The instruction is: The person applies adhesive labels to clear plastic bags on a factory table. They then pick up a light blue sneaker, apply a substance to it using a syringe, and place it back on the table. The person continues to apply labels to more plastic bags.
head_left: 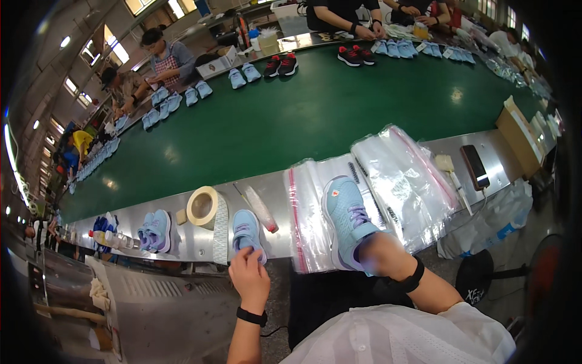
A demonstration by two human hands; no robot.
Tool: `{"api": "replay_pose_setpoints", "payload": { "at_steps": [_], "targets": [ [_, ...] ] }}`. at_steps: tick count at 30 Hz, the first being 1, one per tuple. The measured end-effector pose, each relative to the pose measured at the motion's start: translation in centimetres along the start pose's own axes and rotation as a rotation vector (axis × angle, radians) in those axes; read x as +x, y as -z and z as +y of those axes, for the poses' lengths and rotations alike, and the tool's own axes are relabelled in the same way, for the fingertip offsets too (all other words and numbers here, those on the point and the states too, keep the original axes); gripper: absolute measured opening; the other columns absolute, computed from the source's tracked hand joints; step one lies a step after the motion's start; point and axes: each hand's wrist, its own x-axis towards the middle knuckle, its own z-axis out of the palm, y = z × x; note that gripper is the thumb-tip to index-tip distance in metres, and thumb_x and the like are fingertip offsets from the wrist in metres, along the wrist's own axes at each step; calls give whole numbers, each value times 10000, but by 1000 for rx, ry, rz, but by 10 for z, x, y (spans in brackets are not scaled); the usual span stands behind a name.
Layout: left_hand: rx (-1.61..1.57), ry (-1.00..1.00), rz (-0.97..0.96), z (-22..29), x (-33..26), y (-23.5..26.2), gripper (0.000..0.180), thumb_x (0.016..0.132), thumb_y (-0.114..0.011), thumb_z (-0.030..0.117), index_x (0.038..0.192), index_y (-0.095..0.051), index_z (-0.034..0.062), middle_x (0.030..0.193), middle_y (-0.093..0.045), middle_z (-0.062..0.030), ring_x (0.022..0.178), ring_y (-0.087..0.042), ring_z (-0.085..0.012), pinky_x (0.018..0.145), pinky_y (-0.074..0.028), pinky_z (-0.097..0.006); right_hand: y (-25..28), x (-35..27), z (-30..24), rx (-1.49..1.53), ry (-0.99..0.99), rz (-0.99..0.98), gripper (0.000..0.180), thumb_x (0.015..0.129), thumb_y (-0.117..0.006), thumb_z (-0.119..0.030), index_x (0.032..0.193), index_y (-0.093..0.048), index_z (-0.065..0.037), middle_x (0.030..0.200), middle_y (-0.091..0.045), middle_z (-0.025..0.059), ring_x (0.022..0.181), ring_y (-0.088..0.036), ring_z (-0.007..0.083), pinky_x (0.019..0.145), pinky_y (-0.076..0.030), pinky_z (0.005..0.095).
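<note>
My right hand point(388, 258) grips a light blue sneaker point(347, 209) with purple laces at its ankle opening, the toe pointing away from me. Some of those fingers are hidden in the opening or blurred. This shoe is above clear plastic bags point(309, 212) on the metal ledge. My left hand point(250, 279) has its fingers bent and closed on the heel end of a second light blue sneaker point(246, 225), which rests on the ledge. Left of it are a roll of tape point(204, 206) and a strip of patterned white tape point(220, 233).
A green conveyor belt point(242, 133) runs beyond the metal ledge. Another pair of sneakers point(156, 230) stands at left. A phone point(474, 167), a brush point(451, 173) and a cardboard box point(521, 139) are at right. Several people work across the belt beside rows of shoes.
</note>
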Motion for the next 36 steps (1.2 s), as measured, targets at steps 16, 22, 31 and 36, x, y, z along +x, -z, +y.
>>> {"api": "replay_pose_setpoints", "payload": {
  "at_steps": [16,22,31,36],
  "targets": [
    [-880,111,-61,112,2,7,955,588,-759,58,1368,-212,-14,1140,-488,-214,986,-563,-347,818,-482,-382,-26,4,18,-667,-168,-248,679,783,-611,-32,1357,-248,-18,1213,-488,107,1099,-507,186,885,-444,304],
    [-700,101,-5,109,5,15,922,559,-741,21,1354,-274,22,1068,-495,-197,922,-564,-375,754,-495,-382,-2,-14,15,-531,-88,-71,192,873,-547,-79,1050,-530,-8,982,-582,61,902,-562,123,799,-445,253],
    [-523,38,53,105,9,4,852,580,-673,-21,1351,-314,33,1015,-518,-183,882,-575,-365,698,-501,-388,-12,-17,16,-466,13,138,192,906,-555,-187,802,-507,-33,635,-491,19,534,-445,83,514,-367,204],
    [-401,31,13,97,0,-12,802,636,-639,-10,1366,-313,59,1006,-530,-170,814,-594,-353,612,-509,-385,-39,-12,-8,-696,80,145,206,883,-594,-185,767,-491,-50,617,-471,-14,520,-407,44,471,-328,189]
  ]
}}
